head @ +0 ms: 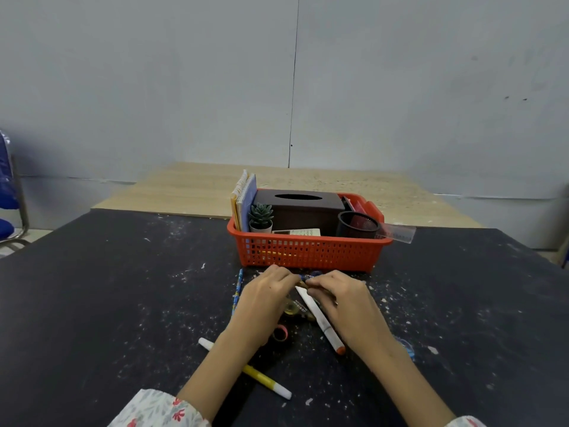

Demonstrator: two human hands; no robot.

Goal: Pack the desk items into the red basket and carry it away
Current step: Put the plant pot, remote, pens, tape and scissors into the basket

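The red basket (308, 252) stands on the black table just beyond my hands. It holds upright notebooks (244, 200), a brown tissue box (300, 208), a small potted succulent (261, 217), a black mesh cup (357, 224), a calculator (297, 232) and a clear ruler (398, 233) that sticks out over its right rim. My left hand (264, 292) and my right hand (341, 298) meet fingertip to fingertip in front of the basket, both closed on a small bunch of dark pens (308, 277). A white marker with an orange cap (321, 320) lies slanted between my hands.
A blue patterned pencil (237, 291) lies left of my left hand. A yellow and white marker (268, 380) runs under my left forearm. A small tape roll (280, 332) and a dark item (297, 309) sit between my wrists. Something blue (408, 349) peeks from behind my right forearm.
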